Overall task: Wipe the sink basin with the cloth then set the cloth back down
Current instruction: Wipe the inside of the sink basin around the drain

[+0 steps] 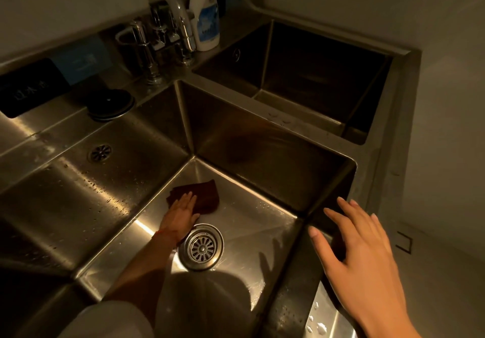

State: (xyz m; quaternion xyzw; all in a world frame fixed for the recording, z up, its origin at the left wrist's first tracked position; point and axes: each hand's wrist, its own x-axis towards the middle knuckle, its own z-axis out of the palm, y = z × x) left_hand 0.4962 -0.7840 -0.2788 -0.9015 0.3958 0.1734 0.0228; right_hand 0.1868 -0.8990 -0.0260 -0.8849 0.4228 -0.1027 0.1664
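Right hand (362,253) spread, empty; left hand (181,214) flat on cloth (202,193).

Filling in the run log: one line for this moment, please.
stage: wiping | left hand: flat on brown cloth, basin floor | right hand: open, over sink rim | drain strainer: beside cloth

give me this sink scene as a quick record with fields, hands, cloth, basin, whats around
left hand: left hand pressing flat on the cloth, fingers straight
right hand: right hand open, spread over the basin's right rim
cloth: dark brown folded cloth on the basin floor, beyond the drain
basin: stainless steel sink basin, round metal drain strainer in the floor
behind: chrome tap, white spray bottle
right: second steel basin
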